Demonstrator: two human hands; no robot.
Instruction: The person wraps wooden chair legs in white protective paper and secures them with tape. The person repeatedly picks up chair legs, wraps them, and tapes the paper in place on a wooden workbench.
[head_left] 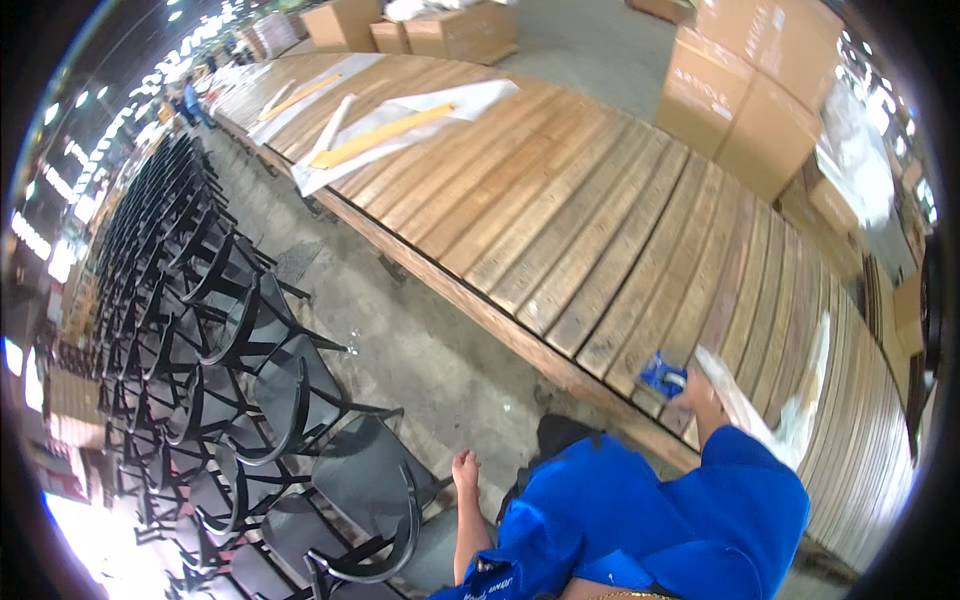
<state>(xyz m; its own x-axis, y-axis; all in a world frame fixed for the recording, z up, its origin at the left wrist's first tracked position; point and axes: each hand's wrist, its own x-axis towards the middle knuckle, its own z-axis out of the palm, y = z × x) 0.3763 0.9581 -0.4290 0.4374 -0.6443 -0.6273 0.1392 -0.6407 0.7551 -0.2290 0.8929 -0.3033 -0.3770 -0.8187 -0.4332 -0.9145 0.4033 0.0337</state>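
Note:
On the near edge of the slatted wooden table, my right hand (pixel 688 394) is closed on a blue tape dispenser (pixel 660 374); its fingers are partly hidden behind it. Beside this hand lies a strip of white wrapping sheet (pixel 735 400) across the slats. My left hand (pixel 466 469) hangs at my left side, between the table and the chairs, fingers curled in and nothing visible in them. The nearest thing to it is a black chair with a grey seat (pixel 372 470).
Long rows of black chairs (pixel 245 320) fill the left. Yellow strips (pixel 385 134) lie on white sheets at the table's (pixel 530 200) far end. Cardboard boxes (pixel 765 130) stand stacked beyond its right side, more boxes (pixel 465 32) behind. People (pixel 192 103) stand far off.

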